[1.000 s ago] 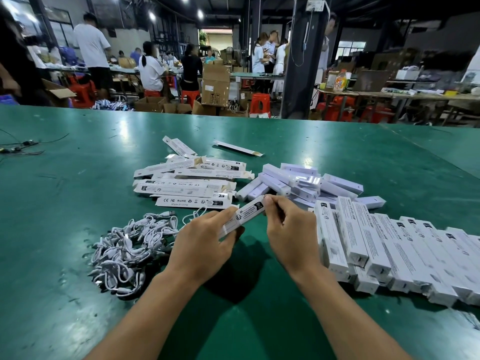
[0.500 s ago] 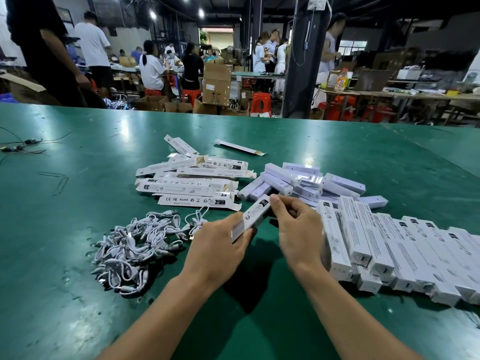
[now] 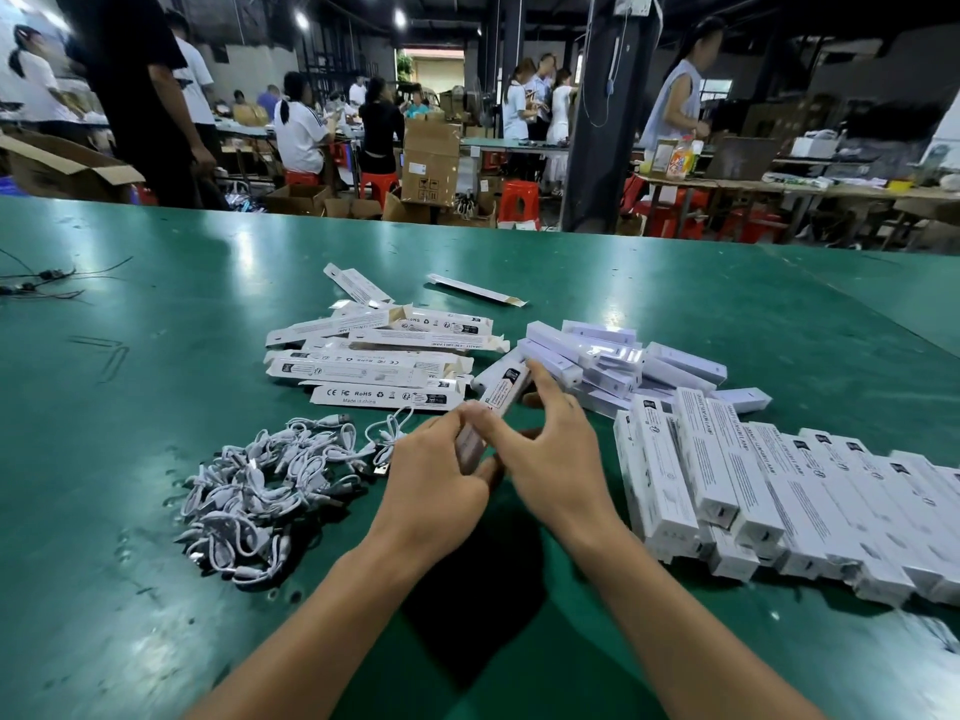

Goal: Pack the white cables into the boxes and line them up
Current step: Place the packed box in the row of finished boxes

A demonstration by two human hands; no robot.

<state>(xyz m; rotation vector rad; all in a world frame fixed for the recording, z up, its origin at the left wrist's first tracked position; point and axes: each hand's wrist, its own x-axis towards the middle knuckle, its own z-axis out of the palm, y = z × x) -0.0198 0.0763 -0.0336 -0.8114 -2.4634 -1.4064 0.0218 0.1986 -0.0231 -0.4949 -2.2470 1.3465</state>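
Both hands meet over the middle of the green table (image 3: 156,589). My left hand (image 3: 434,480) grips the near end of a slim white box (image 3: 501,394), which points away and to the right. My right hand (image 3: 550,444) lies along the same box, fingers stretched to its far end and thumb near the left hand. A heap of coiled white cables (image 3: 260,491) lies left of the hands. Flat unfolded boxes (image 3: 374,356) are spread behind them. Packed boxes stand in a row (image 3: 779,491) on the right.
A loose pile of closed white boxes (image 3: 613,361) sits behind the row. Thin black wires (image 3: 36,283) lie at the far left edge. Beyond the table are several people, cardboard cartons (image 3: 431,163) and red stools (image 3: 519,200).
The box has swung from lying crosswise to pointing away and right. My right hand has slid from its end to lie along it. A person in black has stepped in at back left.
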